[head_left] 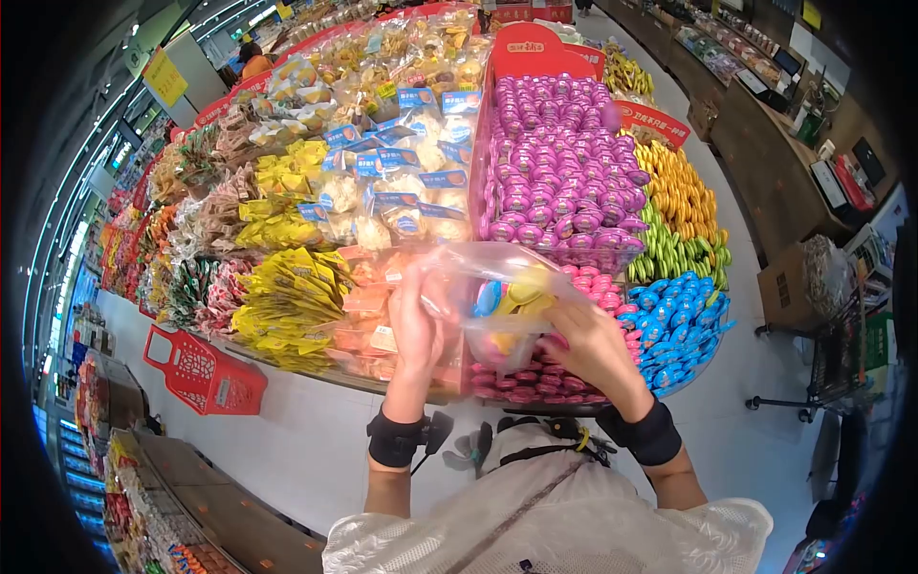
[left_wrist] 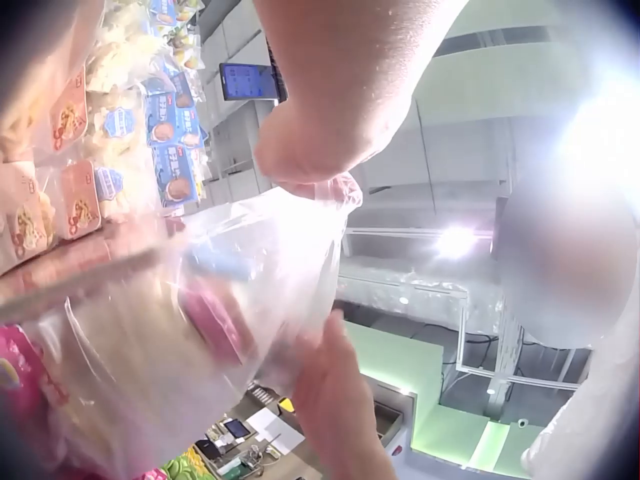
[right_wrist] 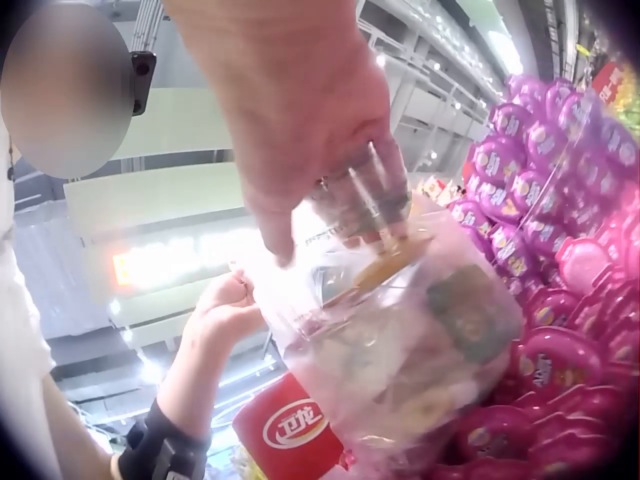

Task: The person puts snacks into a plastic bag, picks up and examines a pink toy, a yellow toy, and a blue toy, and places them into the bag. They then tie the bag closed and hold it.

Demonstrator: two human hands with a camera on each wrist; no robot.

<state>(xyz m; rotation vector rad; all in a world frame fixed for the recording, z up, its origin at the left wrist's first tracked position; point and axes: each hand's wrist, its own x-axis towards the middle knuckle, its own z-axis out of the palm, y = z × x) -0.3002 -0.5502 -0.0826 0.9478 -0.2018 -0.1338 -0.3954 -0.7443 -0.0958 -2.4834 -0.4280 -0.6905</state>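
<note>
A clear plastic bag hangs between both hands above the front of the candy display. Colourful packets, yellow and blue among them, show through its film. My left hand grips the gathered rim on the bag's left; in the left wrist view that rim bunches under the fingers. On the other side, my right hand reaches in at the mouth. The right wrist view shows its fingers extended behind the film, down by a yellow-brown packet, with the thumb apart outside.
Purple packs, blue packs and yellow packets fill the display. Dark pink packs lie below the bag. A red basket stands on the floor at left; a cart stands at right.
</note>
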